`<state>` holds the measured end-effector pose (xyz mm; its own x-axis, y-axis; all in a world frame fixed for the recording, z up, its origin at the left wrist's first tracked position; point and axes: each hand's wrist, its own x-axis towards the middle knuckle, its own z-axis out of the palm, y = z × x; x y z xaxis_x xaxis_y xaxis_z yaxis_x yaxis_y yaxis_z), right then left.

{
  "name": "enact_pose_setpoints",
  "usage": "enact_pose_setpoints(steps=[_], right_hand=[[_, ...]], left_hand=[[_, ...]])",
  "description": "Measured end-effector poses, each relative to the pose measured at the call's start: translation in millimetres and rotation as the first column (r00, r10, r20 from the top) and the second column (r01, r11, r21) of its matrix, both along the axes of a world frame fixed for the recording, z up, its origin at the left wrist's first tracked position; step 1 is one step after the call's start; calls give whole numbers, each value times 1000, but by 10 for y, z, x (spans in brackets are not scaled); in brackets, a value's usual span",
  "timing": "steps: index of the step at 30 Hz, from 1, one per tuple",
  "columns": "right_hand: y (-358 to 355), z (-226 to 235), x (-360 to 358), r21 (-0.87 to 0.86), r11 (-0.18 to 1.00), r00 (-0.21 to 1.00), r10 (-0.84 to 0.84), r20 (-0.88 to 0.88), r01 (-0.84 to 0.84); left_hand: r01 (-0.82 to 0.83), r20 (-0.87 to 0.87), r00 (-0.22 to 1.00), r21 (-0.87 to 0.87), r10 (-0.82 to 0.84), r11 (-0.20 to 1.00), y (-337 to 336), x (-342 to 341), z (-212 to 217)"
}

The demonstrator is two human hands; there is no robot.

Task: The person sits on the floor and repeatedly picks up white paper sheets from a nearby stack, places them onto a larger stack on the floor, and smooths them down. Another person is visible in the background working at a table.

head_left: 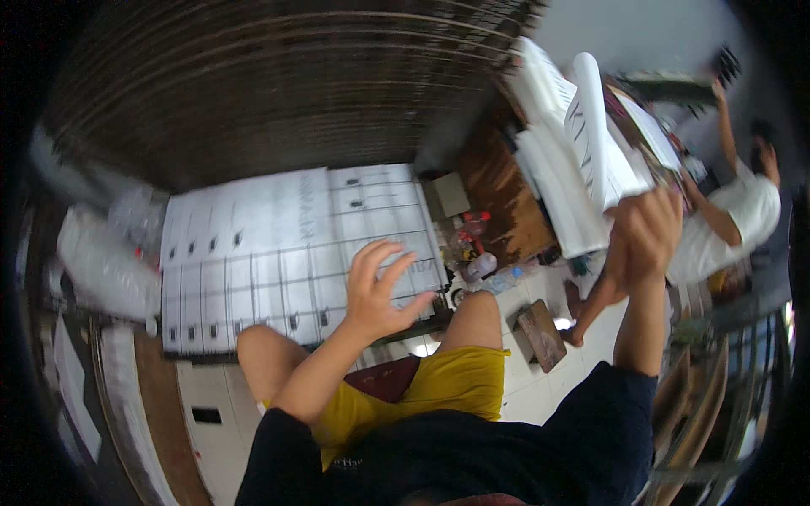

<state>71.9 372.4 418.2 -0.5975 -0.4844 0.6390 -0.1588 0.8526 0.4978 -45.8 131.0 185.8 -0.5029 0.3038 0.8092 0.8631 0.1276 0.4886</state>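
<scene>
My left hand [378, 293] hovers open, fingers curved and apart, over the right part of a low worktop. Broad white sheets [245, 274] with dark grid lines and small black marks cover that worktop. Raised at the right, my right hand [648, 232] is closed at the lower end of a curled white paper sheet [591, 126]. Dark print shows on this sheet, and its upper end bends over. Behind it lies a stack of white paper [548, 194] on a brown wooden surface [498, 194]. My fingertips on the sheet are blurred.
A dark ribbed rack [270, 93] rises behind the worktop. Bottles [483, 266] and small items crowd its right side. A small wooden stool [541, 336] stands on the tiled floor. Plastic-wrapped white bundles [101, 257] lie at left. Another person [742, 207] works at far right.
</scene>
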Motion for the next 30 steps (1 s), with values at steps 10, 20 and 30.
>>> enact_pose_setpoints(steps=[10,20,30], right_hand=[[-1039,-976,-831,-241,916,831,393,393,-319],[-966,-3170,-1021,-805,-72,701,540,465,589],[-1351,-2582,-1457,-883,5,578,755,311,469]], left_hand=[[182,143,979,-276,-147,944,-229,-159,15],[8,778,621,121,-100,993,-288,-444,-796],[-450,836,346,546,-426,706,-466,-579,-1044]])
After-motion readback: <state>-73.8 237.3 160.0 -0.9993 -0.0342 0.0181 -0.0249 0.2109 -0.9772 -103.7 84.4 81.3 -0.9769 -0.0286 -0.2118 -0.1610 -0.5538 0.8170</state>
